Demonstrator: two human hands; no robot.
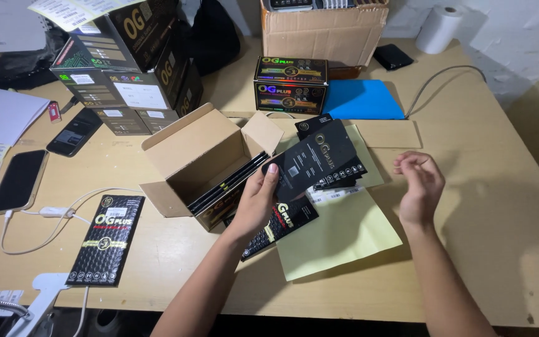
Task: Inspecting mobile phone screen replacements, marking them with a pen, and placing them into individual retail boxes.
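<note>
- Head view, grip: a flat black packet (312, 157) is held in the left hand (256, 203), pinched at its lower left edge between thumb and fingers and tilted up off the table (500, 206).
- Head view, free hand: the right hand (420, 184) is shown empty, fingers loosely curled, raised well apart to the right of the held packet and touching nothing.
- Head view, step: the moment is judged to be the handling of a single packet between the loose pile and the carton; a steady pinch and a free second hand are called for by any further move.
- Head view, below the grip: more black packets (279, 228) are seen lying under the wrist, partly on a yellow sheet (338, 240).
- Head view, left of the grip: an open cardboard box (198, 156) lies on its side just beside the left hand, with packets stacked on edge inside.
- Head view, farther off: a lone packet (107, 240) lies well to the left near a phone (20, 181); a small printed box (291, 84) and a blue sheet (363, 100) lie beyond the grip.
</note>
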